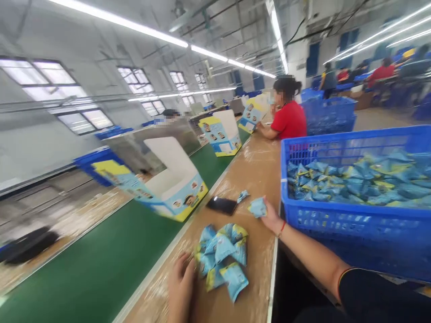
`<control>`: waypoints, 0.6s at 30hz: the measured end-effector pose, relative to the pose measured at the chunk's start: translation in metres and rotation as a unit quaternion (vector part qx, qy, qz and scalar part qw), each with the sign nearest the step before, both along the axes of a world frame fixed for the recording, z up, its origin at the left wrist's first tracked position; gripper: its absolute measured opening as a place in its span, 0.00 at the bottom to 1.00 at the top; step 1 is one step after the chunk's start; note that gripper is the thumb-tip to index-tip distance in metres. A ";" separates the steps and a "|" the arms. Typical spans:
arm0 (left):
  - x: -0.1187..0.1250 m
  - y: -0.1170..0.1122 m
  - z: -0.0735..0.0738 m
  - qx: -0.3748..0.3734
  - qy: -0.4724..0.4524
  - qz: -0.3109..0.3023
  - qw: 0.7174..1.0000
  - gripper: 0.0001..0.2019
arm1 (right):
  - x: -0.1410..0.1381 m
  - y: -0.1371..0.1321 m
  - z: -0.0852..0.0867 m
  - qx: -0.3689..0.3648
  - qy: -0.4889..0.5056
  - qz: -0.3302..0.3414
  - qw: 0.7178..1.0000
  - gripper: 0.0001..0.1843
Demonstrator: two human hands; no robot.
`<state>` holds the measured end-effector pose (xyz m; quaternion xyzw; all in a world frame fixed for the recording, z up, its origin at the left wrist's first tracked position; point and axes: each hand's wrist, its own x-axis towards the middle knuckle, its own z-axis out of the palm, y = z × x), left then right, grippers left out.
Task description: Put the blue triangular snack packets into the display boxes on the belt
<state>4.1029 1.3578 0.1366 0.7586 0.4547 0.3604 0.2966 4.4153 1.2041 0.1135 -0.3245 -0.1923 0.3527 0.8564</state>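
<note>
My right hand (271,218) is closed on a small light-blue and yellow snack packet (258,207), held above the brown worktop by the blue crate. My left hand (182,280) rests on the worktop at the left side of a pile of similar pillow-shaped packets (223,244). Its fingers are bent and slightly apart, with no packet visible in them; the fingertips are partly hidden. One more small blue packet or crumpled wrapper (243,196) lies beside a dark phone (222,205), beyond the pile.
A blue plastic crate (350,211) full of packets stands at the right. Printed display boxes (175,184) stand along the green conveyor belt (111,251) at the left. A person in a red shirt (290,120) sits farther along the worktop (261,166). A black object (28,244) lies across the belt.
</note>
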 end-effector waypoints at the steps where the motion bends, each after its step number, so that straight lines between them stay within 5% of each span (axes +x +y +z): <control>1: 0.001 -0.005 0.002 0.003 -0.001 -0.002 1.000 0.26 | 0.002 -0.002 -0.001 -0.001 0.004 0.002 1.000 0.35; 9: 0.004 -0.017 0.005 0.024 0.011 0.015 1.000 0.22 | -0.005 -0.009 -0.004 -0.034 -0.065 -0.025 0.997 0.33; 14: -0.003 0.001 -0.001 0.008 0.017 -0.007 1.000 0.28 | -0.024 -0.016 0.024 -0.007 -0.165 -0.042 0.985 0.41; 18: -0.004 0.018 -0.009 0.013 0.014 -0.004 1.000 0.28 | -0.030 -0.025 0.048 -0.001 -0.225 -0.051 0.973 0.38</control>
